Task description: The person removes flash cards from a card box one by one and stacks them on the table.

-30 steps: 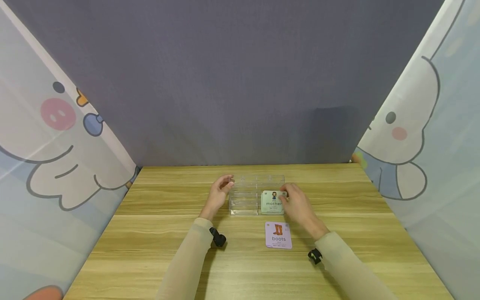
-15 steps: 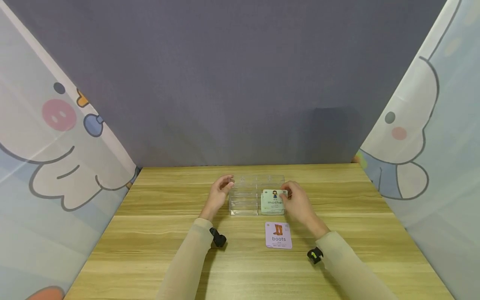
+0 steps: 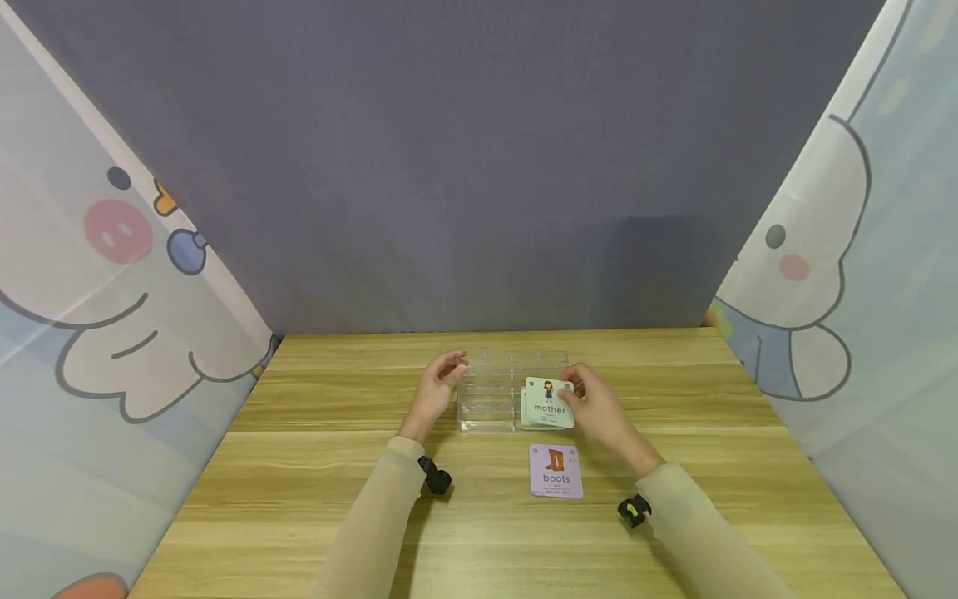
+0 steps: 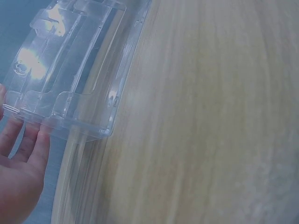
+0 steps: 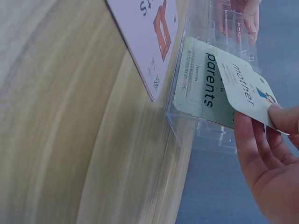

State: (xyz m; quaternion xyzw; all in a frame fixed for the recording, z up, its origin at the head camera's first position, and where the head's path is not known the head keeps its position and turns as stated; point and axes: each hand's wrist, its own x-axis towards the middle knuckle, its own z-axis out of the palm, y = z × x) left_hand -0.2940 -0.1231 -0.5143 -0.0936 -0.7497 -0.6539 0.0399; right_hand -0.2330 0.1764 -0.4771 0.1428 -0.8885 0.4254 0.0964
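The clear rack (image 3: 486,409) stood unmoved, its left end gripped by the left hand (image 3: 434,388), partly cropped in the left wrist view. Well apart, the right hand (image 3: 596,408) pinched the "mother" card (image 3: 548,410), slightly farther right than a second earlier and tilted over the racked "parents" card (image 5: 195,80), mostly hidden from the head view. The "boots" card (image 3: 555,472) lay in front.

We see a plain dark grey far backdrop (image 3: 479,166), cartoon-printed left hanging (image 3: 135,333) and right hanging (image 3: 883,299), and wood-grained tabletop (image 3: 262,499) near.
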